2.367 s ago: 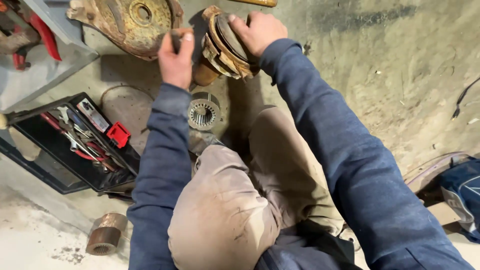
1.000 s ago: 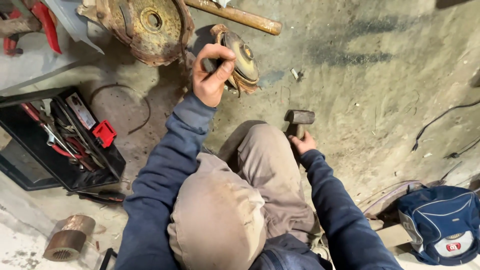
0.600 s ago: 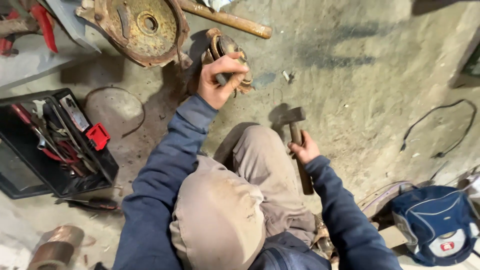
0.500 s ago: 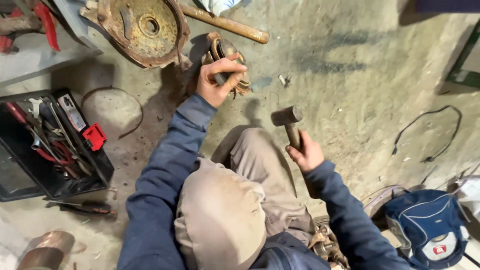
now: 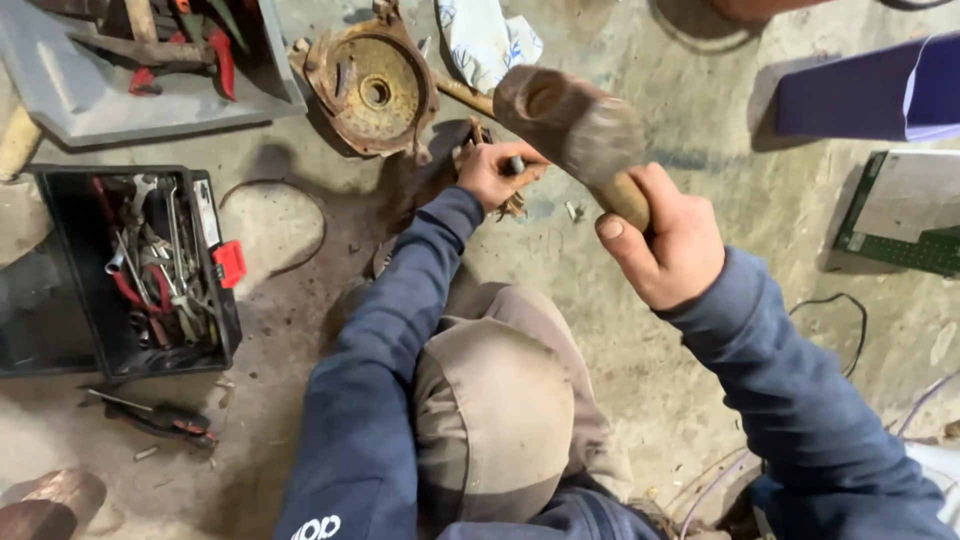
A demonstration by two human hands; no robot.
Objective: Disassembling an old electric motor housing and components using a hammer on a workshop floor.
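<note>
My right hand point(image 5: 664, 236) grips the wooden handle of a hammer, its blurred rusty head point(image 5: 565, 117) raised high toward the camera. My left hand point(image 5: 494, 172) is on the floor ahead, holding a small grey metal pin upright against a rusty round part point(image 5: 478, 140) that it mostly hides. A larger rusty disc-shaped housing point(image 5: 372, 90) with a centre hole lies just left of that hand. My bent knee in tan trousers fills the lower middle.
A black toolbox point(image 5: 120, 270) full of wrenches and pliers sits open at the left. A grey tray point(image 5: 130, 95) with red-handled tools lies at the top left. A screwdriver point(image 5: 160, 418) rests on the concrete. A green board point(image 5: 905, 215), cables and a white rag point(image 5: 485, 35) lie around.
My right hand picked the hammer up from the floor beside my knee and swung it up high. My left hand stayed on the rusty part and now holds a pin.
</note>
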